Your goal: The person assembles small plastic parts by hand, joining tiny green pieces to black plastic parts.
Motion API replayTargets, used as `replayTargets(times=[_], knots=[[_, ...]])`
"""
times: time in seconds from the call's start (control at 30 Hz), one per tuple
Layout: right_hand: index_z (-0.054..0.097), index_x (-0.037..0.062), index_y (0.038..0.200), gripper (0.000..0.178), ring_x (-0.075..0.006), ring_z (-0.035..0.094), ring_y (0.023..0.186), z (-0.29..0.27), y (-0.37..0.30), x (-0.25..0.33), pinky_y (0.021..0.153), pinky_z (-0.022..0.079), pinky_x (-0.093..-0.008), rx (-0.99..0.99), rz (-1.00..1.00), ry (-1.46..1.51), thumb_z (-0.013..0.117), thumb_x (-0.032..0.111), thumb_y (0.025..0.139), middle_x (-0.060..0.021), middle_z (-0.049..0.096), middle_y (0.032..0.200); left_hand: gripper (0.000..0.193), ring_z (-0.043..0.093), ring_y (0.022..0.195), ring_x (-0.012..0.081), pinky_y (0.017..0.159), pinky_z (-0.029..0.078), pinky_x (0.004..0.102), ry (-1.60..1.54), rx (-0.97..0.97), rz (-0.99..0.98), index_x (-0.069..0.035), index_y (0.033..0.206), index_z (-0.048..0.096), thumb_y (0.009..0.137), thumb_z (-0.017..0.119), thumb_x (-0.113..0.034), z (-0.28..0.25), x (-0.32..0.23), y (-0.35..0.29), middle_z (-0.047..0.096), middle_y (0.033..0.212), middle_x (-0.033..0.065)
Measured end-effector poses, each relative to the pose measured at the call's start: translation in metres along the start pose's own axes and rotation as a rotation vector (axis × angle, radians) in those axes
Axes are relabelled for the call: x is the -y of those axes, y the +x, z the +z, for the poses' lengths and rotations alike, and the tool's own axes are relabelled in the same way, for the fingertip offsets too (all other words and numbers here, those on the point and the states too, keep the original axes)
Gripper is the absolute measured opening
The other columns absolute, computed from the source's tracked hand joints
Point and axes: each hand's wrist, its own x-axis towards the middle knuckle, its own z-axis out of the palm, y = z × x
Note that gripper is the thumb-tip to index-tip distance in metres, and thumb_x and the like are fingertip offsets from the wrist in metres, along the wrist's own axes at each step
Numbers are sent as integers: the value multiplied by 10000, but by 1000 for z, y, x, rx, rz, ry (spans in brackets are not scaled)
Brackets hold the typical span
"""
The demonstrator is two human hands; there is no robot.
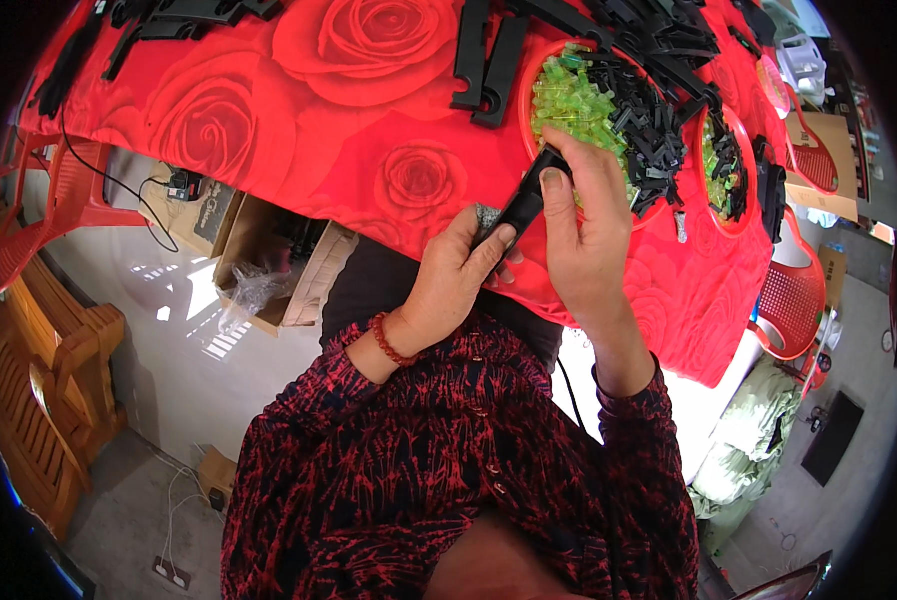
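Note:
Both my hands hold one long black plastic part (525, 200) above the table's near edge. My left hand (458, 275) grips its lower end, fingers curled around it. My right hand (583, 225) pinches its upper end with the thumb pressed on top. Just behind the hands stands a red bowl (524, 110) filled with small translucent green pieces (568, 100) and small black plastic clips (643, 130). A red bead bracelet (388, 342) circles my left wrist. My sleeves are dark red patterned.
A red rose-print cloth (348, 130) covers the table. Long black parts (488, 60) lie on it, more at the far left (168, 15). A second red bowl (725, 170) sits right. Red plastic chairs (790, 300), a wooden bench (38, 380) and a cardboard box (268, 270) surround it.

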Motion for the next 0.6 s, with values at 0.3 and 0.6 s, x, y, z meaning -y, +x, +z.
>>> replayTargets(times=[0.3,0.6], knots=[[617,-25,1216,261,-252,610,918,-1,-3,-8,822,490,-337,-13,82,91,581,41,967,-152,624,1038,219,624,714,75,634,496,227,275,59,-76,-4,1039,533,1050,522,-222,-6,-13,4,666,849,34],[622,-22,1215,248,-191,593,893,-11,-2,-11,796,475,-292,15,129,151,569,69,991,-107,607,987,146,614,747,82,665,502,239,269,211,-29,-7,1074,500,1057,481,-151,-13,-10,5,648,916,51]])
